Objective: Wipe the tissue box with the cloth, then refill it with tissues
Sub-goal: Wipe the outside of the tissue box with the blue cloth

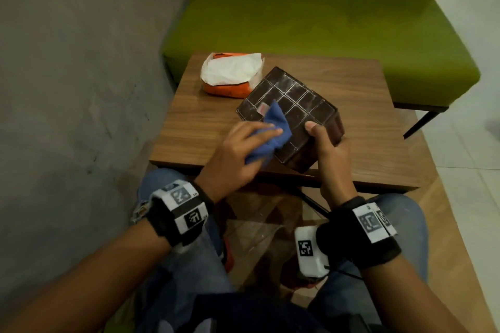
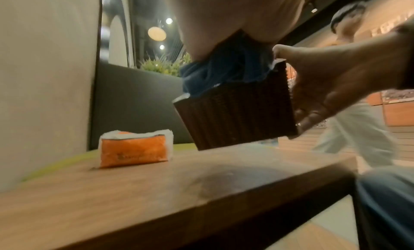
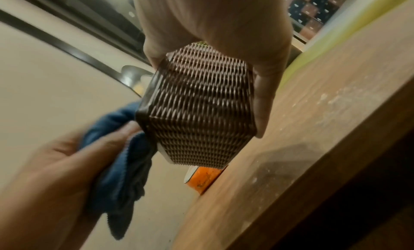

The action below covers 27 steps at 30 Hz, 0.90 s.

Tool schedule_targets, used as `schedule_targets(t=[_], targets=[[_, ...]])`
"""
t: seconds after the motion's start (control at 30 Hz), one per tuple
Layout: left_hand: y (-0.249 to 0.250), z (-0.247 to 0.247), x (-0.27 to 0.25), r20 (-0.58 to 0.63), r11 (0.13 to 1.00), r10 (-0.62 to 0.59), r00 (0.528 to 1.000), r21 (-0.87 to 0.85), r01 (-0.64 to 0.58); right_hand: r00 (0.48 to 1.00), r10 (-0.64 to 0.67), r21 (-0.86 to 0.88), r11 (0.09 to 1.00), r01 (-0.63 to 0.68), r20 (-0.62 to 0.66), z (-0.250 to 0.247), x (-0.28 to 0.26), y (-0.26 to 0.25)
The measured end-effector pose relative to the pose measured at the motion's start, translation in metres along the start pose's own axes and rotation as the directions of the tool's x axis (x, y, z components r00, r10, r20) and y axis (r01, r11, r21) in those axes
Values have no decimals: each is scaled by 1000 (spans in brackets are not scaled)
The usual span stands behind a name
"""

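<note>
Left hand (image 1: 238,154) fingers bunch the crumpled blue cloth (image 1: 266,130) against the upturned brown woven tissue box (image 1: 293,116).
Right hand (image 1: 328,149) fingers clamp its near corner, tilting it over the bench (image 1: 189,127); steady it, wipe each grid groove.

Dim, warm indoor light; both wrist views motion-blurred and edge-warped, with glaring ceiling lamps (image 2: 156,33).

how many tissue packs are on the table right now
1. The orange tissue pack lies on the far left part of the wooden table, its top open with white tissue showing, beside the tilted tissue box. The box could hide whatever lies right behind it.
</note>
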<state>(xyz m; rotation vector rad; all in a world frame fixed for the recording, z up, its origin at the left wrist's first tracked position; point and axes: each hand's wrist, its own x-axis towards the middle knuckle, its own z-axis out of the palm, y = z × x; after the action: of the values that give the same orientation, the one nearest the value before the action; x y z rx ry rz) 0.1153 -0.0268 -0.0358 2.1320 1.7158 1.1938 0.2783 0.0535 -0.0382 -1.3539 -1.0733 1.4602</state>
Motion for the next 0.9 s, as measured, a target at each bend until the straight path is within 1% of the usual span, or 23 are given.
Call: schedule_targets(t=[0.07, 0.1, 0.13, 0.2, 0.23, 0.27, 0.33, 0.37, 0.4, 0.5, 0.53, 0.63, 0.67, 0.77, 0.8, 0.83, 0.9], targets=[[2, 0, 8, -65, 996, -91, 994, 1, 91, 999, 21, 3, 1000, -21, -24, 3, -2, 1], [10, 3, 7, -71, 995, -97, 993, 5, 98, 999, 27, 6, 1000, -26, -36, 3, -1, 0], [18, 6, 4, -45, 997, -76, 996, 4, 77, 999, 28, 4, 1000, -28, -46, 2, 0, -1], [26, 8, -5, 51, 999, -35, 998, 3, 35, 998, 17, -31, 999, -19, -62, 0, 0, -1], [24, 5, -5, 77, 999, -45, 996, 23, 43, 998, 10, -46, 999, -13, -65, -1, -2, 1], [18, 2, -1, 63, 996, -84, 994, 41, 81, 998, 5, -55, 998, -9, -63, -3, -4, 2], [10, -3, 9, -8, 984, -163, 987, 76, 163, 999, 8, -50, 999, -11, -54, -3, -6, 4], [13, -4, 11, -20, 980, -169, 985, 98, 170, 998, 15, -42, 999, -17, -56, -3, -6, 4], [20, -1, 11, -2, 982, -148, 989, 117, 147, 998, 23, -36, 999, -26, -66, -3, -5, 3], [36, 3, 1, 112, 990, -62, 992, 130, 47, 996, 23, -53, 998, -27, -82, -5, -5, 2], [32, 1, 3, 120, 989, -70, 990, 139, 53, 997, 15, -61, 998, -20, -77, -6, -6, 4], [19, -5, 14, 48, 977, -161, 986, 147, 153, 997, 9, -83, 996, -15, -73, -4, -7, 7], [21, -3, 14, 42, 978, -158, 986, 147, 151, 997, 16, -74, 997, -22, -82, -4, -6, 6], [34, 2, 3, 130, 991, -70, 989, 126, 54, 995, 30, -59, 998, -35, -90, -5, -4, 5], [32, 0, 2, 149, 991, -74, 986, 120, 56, 996, 23, -70, 997, -28, -83, -6, -5, 6], [26, -3, 5, 147, 989, -105, 983, 119, 88, 997, 13, -79, 997, -19, -76, -6, -6, 8], [17, -9, 12, 106, 980, -163, 981, 136, 148, 997, 7, -84, 996, -13, -73, -5, -7, 9]])
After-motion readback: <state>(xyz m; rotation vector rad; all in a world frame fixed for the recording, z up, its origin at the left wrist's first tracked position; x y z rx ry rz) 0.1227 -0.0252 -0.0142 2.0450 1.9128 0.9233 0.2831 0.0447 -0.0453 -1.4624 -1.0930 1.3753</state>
